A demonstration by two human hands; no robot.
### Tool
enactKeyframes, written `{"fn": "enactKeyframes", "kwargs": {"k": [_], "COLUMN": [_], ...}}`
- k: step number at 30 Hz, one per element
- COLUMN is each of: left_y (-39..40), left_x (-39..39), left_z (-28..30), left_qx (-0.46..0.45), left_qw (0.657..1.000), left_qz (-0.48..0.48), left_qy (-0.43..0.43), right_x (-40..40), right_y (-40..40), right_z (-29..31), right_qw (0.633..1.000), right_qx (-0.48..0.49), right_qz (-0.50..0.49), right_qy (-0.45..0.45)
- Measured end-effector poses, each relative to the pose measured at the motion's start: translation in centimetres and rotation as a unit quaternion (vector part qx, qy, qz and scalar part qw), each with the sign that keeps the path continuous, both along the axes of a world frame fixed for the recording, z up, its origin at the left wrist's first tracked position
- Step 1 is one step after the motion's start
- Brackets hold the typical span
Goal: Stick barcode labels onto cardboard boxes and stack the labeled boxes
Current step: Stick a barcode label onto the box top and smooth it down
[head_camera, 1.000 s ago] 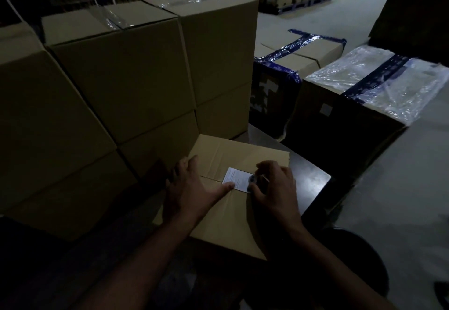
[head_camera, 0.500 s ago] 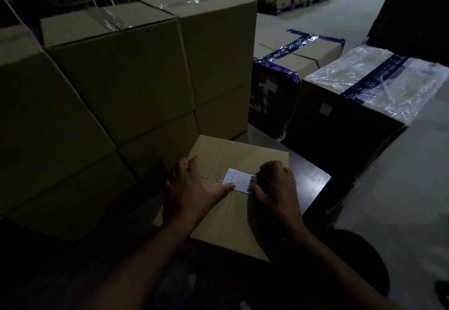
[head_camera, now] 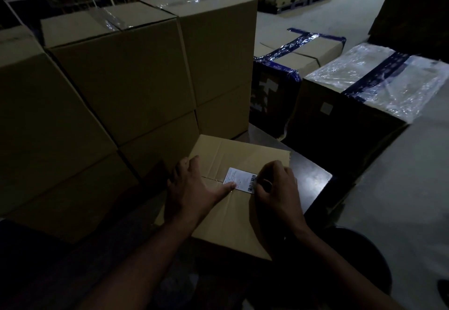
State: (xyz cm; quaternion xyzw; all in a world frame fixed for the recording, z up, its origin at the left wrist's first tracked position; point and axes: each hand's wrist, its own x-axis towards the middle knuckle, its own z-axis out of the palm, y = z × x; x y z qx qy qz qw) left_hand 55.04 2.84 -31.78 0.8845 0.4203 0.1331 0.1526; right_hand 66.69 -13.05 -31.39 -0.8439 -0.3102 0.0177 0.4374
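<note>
Head view: the left hand [head_camera: 192, 188] lies spread flat on the cardboard box [head_camera: 233, 215], thumb tip pressing the left edge of the barcode label [head_camera: 240, 179]. At the label's right edge the right hand [head_camera: 277, 186] touches it with curled fingers. Beyond stand stacked boxes [head_camera: 126, 79], then a blue-taped box [head_camera: 301, 52].

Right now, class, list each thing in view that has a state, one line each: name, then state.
barcode label: lying flat on the box, over its flap seam
cardboard box: flaps closed
left hand: thumb pressing the label's left edge
right hand: fingers curled at the label's right edge
stacked boxes: taped shut
wrapped box: covered in plastic film
</note>
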Motion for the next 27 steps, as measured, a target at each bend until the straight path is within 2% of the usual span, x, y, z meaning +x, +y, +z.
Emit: {"fn": "enactKeyframes", "kwargs": {"k": [7,10,14,19,22,27], "left_y": [0.0,0.0,0.1,-0.1,0.4,0.1], "left_x": [0.1,0.2,0.0,0.1,-0.1,-2.1], "left_z": [0.2,0.1,-0.1,0.2,0.5,0.0], "left_qx": [-0.007,-0.020,-0.031,-0.057,-0.120,-0.170], "left_qw": [1.000,1.000,0.999,0.997,0.985,0.971], "left_qz": [0.009,0.012,0.012,0.025,0.067,0.115], "left_qy": [-0.001,-0.012,-0.028,-0.048,-0.100,-0.123], "right_x": [0.3,0.1,-2.0,-3.4,-1.6,3.8], "right_y": [0.1,-0.5,-1.5,-1.4,-1.3,-1.1], "right_z": [-0.3,-0.2,-0.9,-0.9,-0.8,0.1], "right_qw": [1.000,0.998,0.999,0.998,0.998,0.984], "right_qx": [0.004,0.044,0.023,-0.021,-0.023,-0.089], "right_qz": [0.005,-0.005,-0.033,-0.019,0.021,0.146], "right_qy": [0.009,0.035,-0.010,-0.058,-0.046,-0.046]}}
